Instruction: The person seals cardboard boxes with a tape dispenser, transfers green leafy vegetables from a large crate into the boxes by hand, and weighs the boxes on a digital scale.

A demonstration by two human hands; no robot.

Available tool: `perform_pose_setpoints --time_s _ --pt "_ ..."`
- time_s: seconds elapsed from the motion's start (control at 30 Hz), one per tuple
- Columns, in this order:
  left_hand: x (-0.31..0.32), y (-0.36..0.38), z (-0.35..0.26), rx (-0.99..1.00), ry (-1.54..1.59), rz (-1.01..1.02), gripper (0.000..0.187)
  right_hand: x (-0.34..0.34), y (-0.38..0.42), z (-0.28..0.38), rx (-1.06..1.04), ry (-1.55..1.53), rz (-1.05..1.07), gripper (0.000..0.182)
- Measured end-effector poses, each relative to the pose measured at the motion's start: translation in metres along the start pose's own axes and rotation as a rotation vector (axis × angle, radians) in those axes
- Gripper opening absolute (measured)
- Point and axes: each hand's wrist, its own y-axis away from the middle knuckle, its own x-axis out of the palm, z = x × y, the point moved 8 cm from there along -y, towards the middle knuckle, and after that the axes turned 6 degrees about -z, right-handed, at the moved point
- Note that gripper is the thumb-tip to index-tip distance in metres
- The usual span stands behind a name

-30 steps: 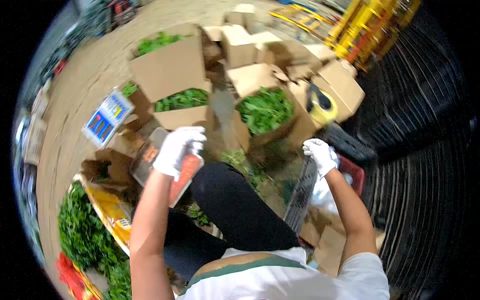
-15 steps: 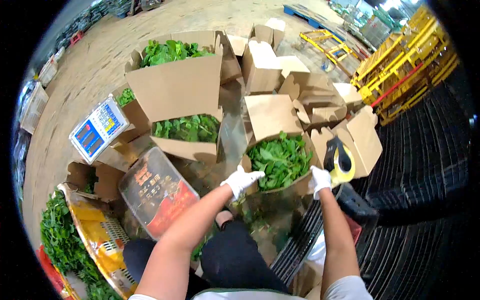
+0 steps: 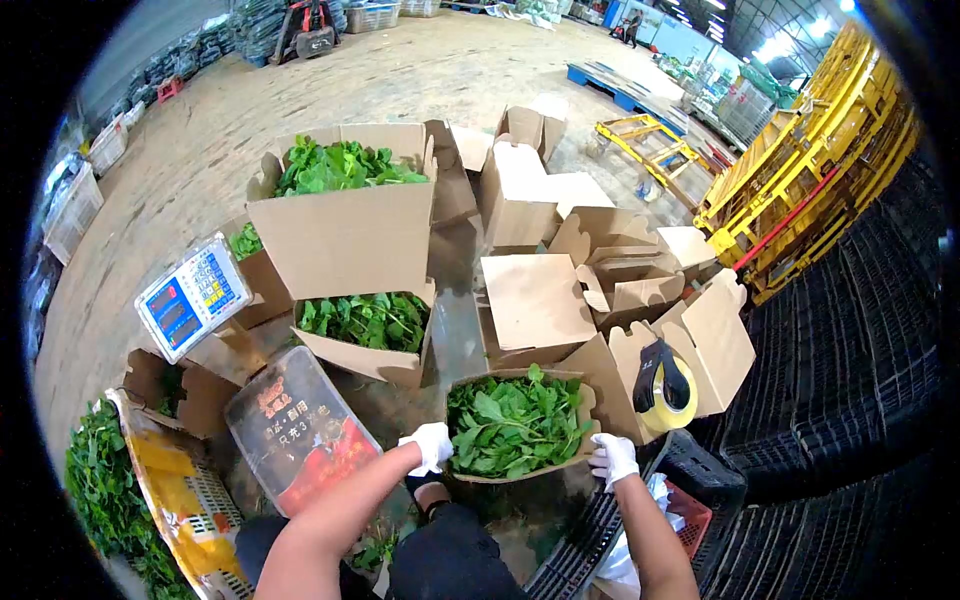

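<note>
Up and to the left of the leaf-filled carton (image 3: 587,402) sits a scale (image 3: 193,297); nearer the carton, on its left, lies a grey-and-red printed lid (image 3: 300,428); the white-gloved left hand (image 3: 430,447) is at the carton's left rim, whether pinching it I cannot tell; the carton stands between the hands, full of greens (image 3: 515,425); the gloved right hand (image 3: 614,460) bends its fingers at its right rim, grip unclear; beyond, to the right, is a tape dispenser (image 3: 668,395).

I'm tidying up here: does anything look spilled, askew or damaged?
Loose green leaves lie on the floor beside the person's leg, outside any carton, so they look spilled. The electronic scale also looks tilted. I see no clear damage.
</note>
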Motion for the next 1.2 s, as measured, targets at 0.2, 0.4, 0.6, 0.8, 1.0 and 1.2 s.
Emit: perform_pose_setpoints --time_s 0.2,0.4,0.6,0.8,1.0,1.2 --pt "0.003 0.007 -0.001 -0.071 -0.080 -0.094 0.022 0.042 -0.029 0.047 -0.708 0.636 -0.190 0.036" --pt "0.015 0.041 -0.021 -0.043 0.076 -0.239 0.023 0.027 -0.015 0.059 -0.885 0.816 -0.301 0.017" --pt "-0.048 0.078 -0.035 0.157 -0.004 -0.271 0.024 0.010 0.022 0.090 -1.053 0.954 -0.278 0.019" --pt "-0.119 0.136 0.049 0.005 -0.163 -0.225 0.028 0.083 0.157 0.119 -1.266 0.809 -0.069 0.014" --pt "-0.161 0.245 0.162 -0.231 -0.107 -0.397 0.022 0.213 0.243 0.108 -1.629 0.746 0.225 0.012" --pt "-0.140 0.306 0.262 -0.516 -0.041 -0.490 0.025 0.338 0.278 0.071 -1.913 0.775 0.281 0.009"
